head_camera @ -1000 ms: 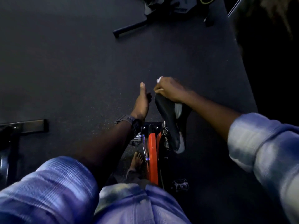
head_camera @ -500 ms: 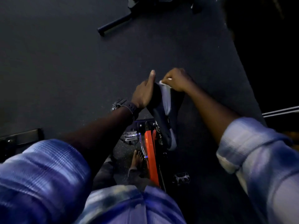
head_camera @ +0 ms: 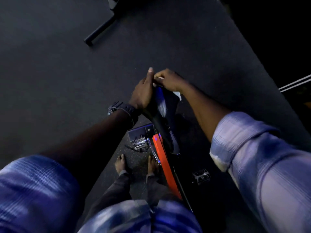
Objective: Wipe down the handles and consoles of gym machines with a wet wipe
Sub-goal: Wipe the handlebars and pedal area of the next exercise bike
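Nearest the camera are the person's rolled blue plaid sleeves [head_camera: 262, 158] and dark trousers, with two bare feet [head_camera: 121, 163] standing on the dark rubber floor [head_camera: 58, 73] just left of the exercise bike's orange frame [head_camera: 165, 167]. A metal pedal [head_camera: 139, 144] sits left of the frame and a second pedal [head_camera: 201, 178] right of it. Above the frame, the black saddle [head_camera: 165, 106] tilts away from the camera. The left hand [head_camera: 143, 93], with a dark watch [head_camera: 120, 108] on its wrist, rests along the saddle's left side, fingers out of sight beyond the saddle, thumb raised; whether they grip it I cannot tell. The right hand [head_camera: 168, 79] has its fingers curled tight around the white wet wipe [head_camera: 177, 94], pressing it on the saddle's far end, beside the left thumb; a corner of the wipe shows under the wrist. Farther off, a black machine leg [head_camera: 101, 29] lies on the floor
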Demonstrator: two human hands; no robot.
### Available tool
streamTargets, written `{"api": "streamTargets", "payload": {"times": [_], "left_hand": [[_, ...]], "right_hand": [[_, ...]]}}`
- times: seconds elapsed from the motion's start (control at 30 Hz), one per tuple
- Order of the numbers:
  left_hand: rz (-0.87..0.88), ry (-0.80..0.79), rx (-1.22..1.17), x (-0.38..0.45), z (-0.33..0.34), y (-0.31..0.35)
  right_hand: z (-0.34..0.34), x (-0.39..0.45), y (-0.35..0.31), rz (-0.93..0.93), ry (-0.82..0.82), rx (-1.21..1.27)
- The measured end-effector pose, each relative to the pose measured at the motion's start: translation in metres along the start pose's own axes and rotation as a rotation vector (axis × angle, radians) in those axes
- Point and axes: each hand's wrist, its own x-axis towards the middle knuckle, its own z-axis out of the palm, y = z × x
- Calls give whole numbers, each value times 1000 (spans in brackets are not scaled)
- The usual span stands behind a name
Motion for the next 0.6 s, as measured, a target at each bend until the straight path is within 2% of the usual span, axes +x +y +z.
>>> {"api": "streamTargets", "payload": {"times": [0.1, 0.23, 0.3, 0.37, 0.47, 0.6], "left_hand": [[22, 3, 108, 6, 8, -3], [179, -33, 533, 9, 19, -6], [276, -44, 710, 11, 22, -10], [317, -70, 856, 12, 23, -17], [351, -123, 942, 11, 19, -26], [410, -153, 996, 6, 16, -34]], "right_hand": [[-3, -5, 27, 142, 244, -25], [31, -49, 56, 333, 563, 357], [60, -77, 52, 398, 690, 454], [96, -115, 47, 449, 688, 591], [123, -160, 39, 503, 557, 774], [88, -126, 40, 425, 690, 792]]}}
